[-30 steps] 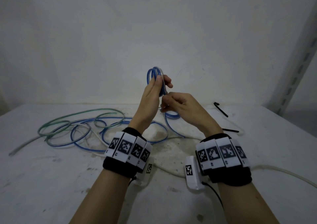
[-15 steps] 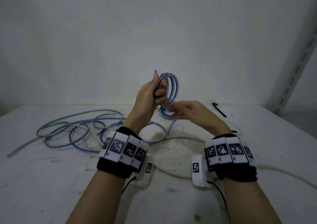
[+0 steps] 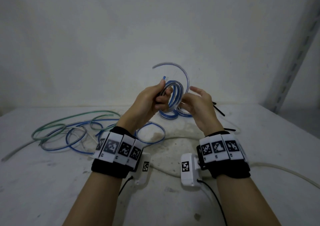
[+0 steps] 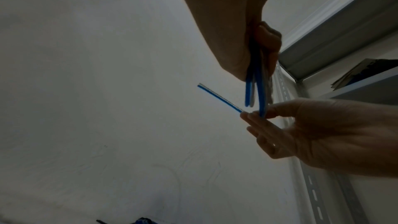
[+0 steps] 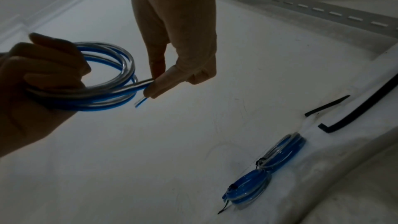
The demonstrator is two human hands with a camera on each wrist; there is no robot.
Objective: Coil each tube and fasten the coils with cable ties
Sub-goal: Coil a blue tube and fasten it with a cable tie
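Note:
My left hand (image 3: 161,96) grips a small coil of blue-and-clear tube (image 3: 174,96) above the table, fingers curled round its bundled turns. The same coil (image 5: 107,74) shows as several loops in the right wrist view. My right hand (image 5: 154,83) pinches the tube's free tail near its cut end (image 5: 140,102) between thumb and forefinger, right beside the coil. A blurred arc of tube (image 3: 183,71) swings above both hands. Two tied blue coils (image 5: 284,151) (image 5: 249,188) lie on the table. Black cable ties (image 5: 327,105) (image 5: 355,113) lie past them.
Loose green tube (image 3: 69,120) and blue tube loops (image 3: 78,139) sprawl on the table's left. A white tube (image 3: 277,172) runs across the right front. A slotted metal shelf upright (image 3: 294,52) stands at the right, and a wall closes the back.
The left hand turned the coil so its loops face me. The right hand swept the tail up off the table and round towards the coil.

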